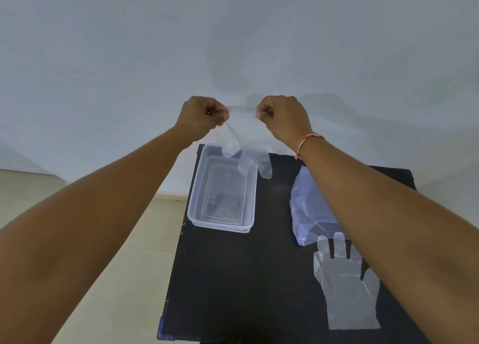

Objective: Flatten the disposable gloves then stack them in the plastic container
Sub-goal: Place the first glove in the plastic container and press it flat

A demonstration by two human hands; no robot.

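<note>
A thin clear disposable glove (248,146) hangs in the air, cuff up and fingers down, stretched between my two hands. My left hand (202,117) pinches one corner of the cuff and my right hand (282,117) pinches the other. The glove's fingertips dangle over the far end of a clear rectangular plastic container (193,201), which looks empty. A second glove (347,286) lies flat on the black table near my right forearm. A crumpled clear bag or pile of gloves (308,209) rests behind it, partly hidden by that arm.
The black table (233,279) is small; its left edge runs just past the container, with beige floor (116,240) beyond. A plain pale wall (233,45) stands close behind the table.
</note>
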